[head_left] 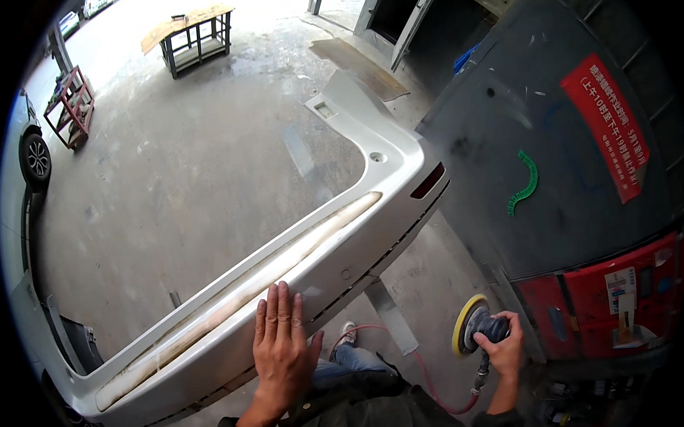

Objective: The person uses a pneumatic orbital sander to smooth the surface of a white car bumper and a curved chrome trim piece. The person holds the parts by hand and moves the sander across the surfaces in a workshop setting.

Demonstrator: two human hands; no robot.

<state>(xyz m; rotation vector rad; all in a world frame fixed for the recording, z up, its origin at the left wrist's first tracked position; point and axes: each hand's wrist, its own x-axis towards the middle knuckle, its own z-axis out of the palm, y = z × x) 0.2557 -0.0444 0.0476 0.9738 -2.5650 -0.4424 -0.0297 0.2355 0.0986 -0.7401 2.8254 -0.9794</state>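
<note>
A white car bumper stretches diagonally in front of me, from the lower left up to the right. Along its upper face runs a long pale strip with brownish, worn patches. My left hand lies flat on the bumper's near face, fingers straight and holding nothing. Off to the right, my right hand is wrapped round a round air sander with a yellow-edged pad. The sander is held in the air, apart from the bumper, its pad turned to the left. A red hose hangs from its handle.
On the right stands a dark panel with a green curved piece and a red sign. Below it is a red cabinet. A workbench, a red cart and a car stand farther off.
</note>
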